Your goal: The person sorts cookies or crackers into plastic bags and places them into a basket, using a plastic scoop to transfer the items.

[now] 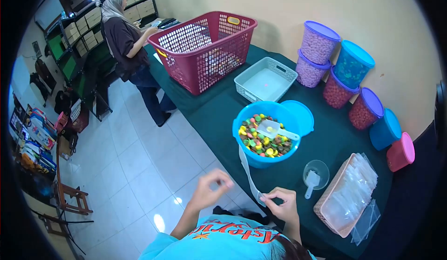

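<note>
A long tabletop (219, 115) under dark green cloth runs from the far left to the near right. At its far left end stands a big red laundry basket (205, 50), and a person (125, 41) works beyond it by the shelves. Next comes a grey tray (265, 79), then the blue tub (265, 136) of many-coloured sweets with a white scoop (274, 129) lying in it and its blue lid (300, 115) just behind. Along the wall on the right stand stacked lidded jars (335, 67) of sweets. Nearer, a pink basket (347, 195) holds clear plastic bags, and a small clear cup (315, 174) with a scoop sits between it and the tub.

The right hand (281, 204) pinches the low end of a clear plastic strip (247, 174), fingers closed on it; the strip hangs from the tub's near rim down to the hand, at the tabletop's near edge. The left hand (212, 188) is raised off the tabletop edge, its fingers curled narrow with the tips close together; whether they hold anything I cannot tell.

The step looks like readying a piece of packaging from the strip. The next move likely calls for both hands on the strip, to open or separate it. The tub is close beside the strip and could be nudged; otherwise nothing blocks the hands.
</note>
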{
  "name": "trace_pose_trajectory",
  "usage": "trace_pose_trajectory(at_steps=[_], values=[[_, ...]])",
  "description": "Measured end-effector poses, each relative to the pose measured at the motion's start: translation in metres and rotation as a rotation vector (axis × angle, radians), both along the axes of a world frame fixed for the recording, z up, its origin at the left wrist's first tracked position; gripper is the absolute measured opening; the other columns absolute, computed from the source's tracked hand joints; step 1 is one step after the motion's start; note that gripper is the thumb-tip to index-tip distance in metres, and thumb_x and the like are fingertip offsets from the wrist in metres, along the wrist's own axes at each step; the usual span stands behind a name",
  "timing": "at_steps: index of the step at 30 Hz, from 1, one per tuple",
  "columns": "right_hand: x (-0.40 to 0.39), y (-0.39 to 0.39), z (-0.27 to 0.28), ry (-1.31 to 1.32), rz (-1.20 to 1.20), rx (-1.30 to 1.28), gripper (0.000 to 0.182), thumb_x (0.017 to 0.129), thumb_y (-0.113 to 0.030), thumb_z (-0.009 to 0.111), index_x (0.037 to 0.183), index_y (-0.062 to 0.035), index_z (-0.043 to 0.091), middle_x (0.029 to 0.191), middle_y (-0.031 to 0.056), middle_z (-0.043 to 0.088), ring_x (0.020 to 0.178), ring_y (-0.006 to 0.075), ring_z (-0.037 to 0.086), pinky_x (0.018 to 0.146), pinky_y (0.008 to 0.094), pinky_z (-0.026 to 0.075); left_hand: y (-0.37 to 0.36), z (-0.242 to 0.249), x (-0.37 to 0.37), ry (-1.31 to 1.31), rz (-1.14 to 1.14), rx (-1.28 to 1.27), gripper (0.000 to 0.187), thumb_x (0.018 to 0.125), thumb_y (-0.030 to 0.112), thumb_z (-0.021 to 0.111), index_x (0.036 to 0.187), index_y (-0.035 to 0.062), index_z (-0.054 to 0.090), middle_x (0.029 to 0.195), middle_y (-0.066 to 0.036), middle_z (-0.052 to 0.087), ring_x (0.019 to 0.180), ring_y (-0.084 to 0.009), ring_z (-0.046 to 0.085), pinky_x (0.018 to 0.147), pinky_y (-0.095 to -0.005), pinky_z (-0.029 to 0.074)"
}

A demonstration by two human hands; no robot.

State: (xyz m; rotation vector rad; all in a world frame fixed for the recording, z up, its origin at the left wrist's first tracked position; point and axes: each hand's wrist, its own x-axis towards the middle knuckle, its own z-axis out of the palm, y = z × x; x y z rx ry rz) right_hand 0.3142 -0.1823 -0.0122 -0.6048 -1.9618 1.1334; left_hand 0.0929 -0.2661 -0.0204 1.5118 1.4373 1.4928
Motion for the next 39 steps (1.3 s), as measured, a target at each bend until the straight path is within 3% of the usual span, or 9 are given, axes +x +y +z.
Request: trace_pose_trajectory(at_steps=[1, 5, 7, 11, 13, 16, 24, 34, 39], values=[[-0.014, -0.005, -0.002, 0.029, -0.050, -0.004, 0.007, 0.064, 0.004, 0.066, 0.069, 0.0012, 0.062, 0.061, 0.0107, 0.060, 0.054, 0.0175, 0.059, 0.050, 0.0242, 0.043, -0.003, 0.007, -0.007, 0.014, -0.226, -0.090, 0.022, 0.072, 0.008, 0.067, 0.092, 0.0037, 0.059, 0.094, -0.008, 0.058, 0.080, -0.0160, 0.055, 0.061, -0.0268, 0.043], [-0.056, -0.018, -0.006, 0.200, -0.134, -0.040, 0.011, 0.060, 0.006, 0.068, 0.062, 0.0004, 0.059, 0.060, 0.0100, 0.059, 0.052, 0.0164, 0.058, 0.048, 0.0236, 0.043, -0.002, 0.021, 0.002, 0.036, -0.258, -0.026, 0.030, 0.071, 0.010, 0.070, 0.098, 0.0025, 0.059, 0.098, -0.009, 0.058, 0.086, -0.0174, 0.057, 0.067, -0.0275, 0.048], [-0.067, -0.017, -0.003, 0.213, -0.041, -0.054, 0.018, 0.059, 0.009, 0.070, 0.057, -0.0003, 0.054, 0.055, 0.0074, 0.056, 0.053, 0.0144, 0.058, 0.050, 0.0239, 0.045, 0.001, 0.017, 0.000, -0.161, -0.117, -0.066, 0.039, 0.069, 0.009, 0.071, 0.105, 0.0028, 0.057, 0.100, -0.010, 0.058, 0.089, -0.0183, 0.059, 0.072, -0.0280, 0.050], [-0.077, 0.002, -0.004, 0.189, 0.091, 0.024, 0.018, 0.058, 0.005, 0.071, 0.058, -0.0012, 0.055, 0.057, 0.0070, 0.056, 0.051, 0.0160, 0.056, 0.047, 0.0239, 0.041, 0.007, 0.019, -0.017, -0.233, -0.201, -0.082, 0.035, 0.069, 0.008, 0.071, 0.102, 0.0017, 0.059, 0.099, -0.011, 0.060, 0.087, -0.0194, 0.061, 0.074, -0.0278, 0.050], [-0.082, 0.015, -0.001, 0.201, 0.272, 0.083, 0.018, 0.059, 0.003, 0.072, 0.058, -0.0022, 0.055, 0.055, 0.0053, 0.054, 0.049, 0.0169, 0.055, 0.045, 0.0255, 0.040, 0.010, 0.019, -0.024, -0.124, -0.290, -0.096, 0.028, 0.070, 0.008, 0.070, 0.095, -0.0006, 0.062, 0.094, -0.012, 0.063, 0.080, -0.0199, 0.063, 0.068, -0.0270, 0.051], [-0.096, 0.034, 0.012, 0.219, 0.316, 0.151, 0.019, 0.059, 0.001, 0.073, 0.059, -0.0029, 0.054, 0.055, 0.0041, 0.052, 0.048, 0.0173, 0.052, 0.044, 0.0268, 0.038, 0.018, 0.031, -0.030, 0.037, -0.200, -0.008, 0.022, 0.072, 0.007, 0.068, 0.091, -0.0025, 0.063, 0.090, -0.012, 0.064, 0.073, -0.0200, 0.064, 0.064, -0.0258, 0.051], [-0.116, 0.088, 0.025, 0.165, 0.456, 0.175, 0.017, 0.062, -0.001, 0.072, 0.062, -0.0029, 0.055, 0.054, 0.0043, 0.049, 0.049, 0.0176, 0.050, 0.046, 0.0268, 0.038, 0.055, 0.029, -0.048, 0.172, -0.072, 0.144, 0.028, 0.069, -0.002, 0.062, 0.097, 0.0007, 0.063, 0.096, -0.013, 0.063, 0.073, -0.0226, 0.065, 0.059, -0.0260, 0.051], [-0.130, 0.113, 0.037, -0.001, 0.024, 0.400, 0.022, 0.062, -0.002, 0.072, 0.062, -0.0058, 0.051, 0.060, 0.0049, 0.055, 0.051, 0.0174, 0.054, 0.046, 0.0275, 0.042, 0.125, 0.019, -0.087, 0.197, -0.081, 0.383, 0.024, 0.061, -0.003, 0.067, 0.085, -0.0021, 0.065, 0.085, -0.013, 0.065, 0.070, -0.0220, 0.065, 0.058, -0.0267, 0.052], [-0.164, 0.112, 0.051, -0.097, -0.287, 0.311, 0.017, 0.068, 0.001, 0.066, 0.074, -0.0035, 0.050, 0.076, 0.0088, 0.063, 0.066, 0.0216, 0.063, 0.056, 0.0294, 0.051, 0.166, 0.039, -0.121, 0.064, -0.272, 0.411, 0.014, 0.062, -0.002, 0.072, 0.073, -0.0014, 0.062, 0.071, -0.013, 0.064, 0.062, -0.0212, 0.064, 0.055, -0.0262, 0.051]])
